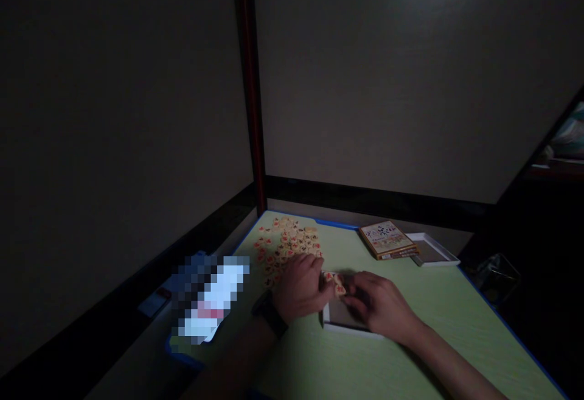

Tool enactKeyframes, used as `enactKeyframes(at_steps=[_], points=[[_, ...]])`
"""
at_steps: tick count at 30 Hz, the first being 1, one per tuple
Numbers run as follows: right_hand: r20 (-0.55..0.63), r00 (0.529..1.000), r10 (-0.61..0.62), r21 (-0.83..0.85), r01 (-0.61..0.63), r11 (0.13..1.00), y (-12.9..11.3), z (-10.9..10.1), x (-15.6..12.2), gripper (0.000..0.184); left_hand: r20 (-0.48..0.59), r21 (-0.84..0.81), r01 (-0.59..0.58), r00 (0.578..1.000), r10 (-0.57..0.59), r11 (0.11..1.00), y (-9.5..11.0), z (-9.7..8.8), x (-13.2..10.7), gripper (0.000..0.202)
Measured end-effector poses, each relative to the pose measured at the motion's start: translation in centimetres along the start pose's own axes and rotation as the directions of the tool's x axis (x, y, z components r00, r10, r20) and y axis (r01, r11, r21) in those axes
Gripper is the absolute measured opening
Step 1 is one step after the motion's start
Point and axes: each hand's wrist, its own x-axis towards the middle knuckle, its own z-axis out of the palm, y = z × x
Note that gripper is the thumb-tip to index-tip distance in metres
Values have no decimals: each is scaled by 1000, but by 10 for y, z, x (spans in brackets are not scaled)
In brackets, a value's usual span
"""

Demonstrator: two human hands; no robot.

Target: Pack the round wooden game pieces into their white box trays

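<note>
left hand (301, 287) and right hand (381, 305) meet on a few tiles (336, 284) at the far edge of the small box (347, 329), can't tell their grip, seating them needs fingertip care

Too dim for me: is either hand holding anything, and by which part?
The left hand and right hand both touch small pale wooden game tiles at the shallow white-rimmed box, fingers at their edges; a true grip cannot be told.
</note>
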Motion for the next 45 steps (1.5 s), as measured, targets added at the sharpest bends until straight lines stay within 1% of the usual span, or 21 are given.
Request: enactKeyframes(at_steps=[2,4,5,7,9,12,16,20,26,29,32,35,37,40,42,45], points=[[-73,997,37,22,-36,999,6,0,1,19,-80,29,91,993,-88,995,-12,-3,5,22],[-181,979,94,43,-88,995,13,3,2,27,-133,86,200,973,-188,976,-26,-6,9,23],[-237,964,123,55,-113,992,16,4,2,30,-141,117,222,968,-205,968,-33,-7,10,24],[-322,931,170,79,-153,985,23,8,3,33,-132,164,225,970,-205,960,-45,-7,11,27],[-367,908,204,97,-181,979,28,11,4,34,-105,190,205,977,-188,960,-51,-4,10,32],[-385,893,233,112,-206,972,32,15,4,35,-64,214,191,981,-182,958,-53,0,9,33],[-364,903,230,109,-204,973,34,17,4,33,-23,251,197,980,-198,948,-50,2,9,28],[-329,921,208,96,-186,978,32,18,4,32,-54,260,200,980,-193,945,-50,1,10,23],[-340,919,199,107,-173,979,31,19,4,29,-52,234,209,978,-203,949,-53,5,11,17],[-348,916,198,99,-174,980,32,20,4,29,-86,164,223,974,-211,961,-56,10,13,17],[-346,918,196,92,-175,980,33,20,3,29,-118,-15,229,966,-229,973,-55,12,15,23],[-345,918,195,92,-174,980,32,20,3,29,-133,-207,171,971,-200,963,-50,9,17,28],[-348,917,194,91,-173,981,31,19,3,29,-134,-316,118,977,-168,941,-44,7,17,26],[-354,915,192,89,-171,981,31,19,4,28,-120,-460,71,983,-141,885,-36,5,16,22],[-353,915,195,88,-175,981,31,20,4,28,-108,-516,56,986,-130,855,-32,6,15,21],[-346,916,203,87,-184,979,31,21,3,29,-97,-559,55,987,-131,827,-31,8,15,23]])
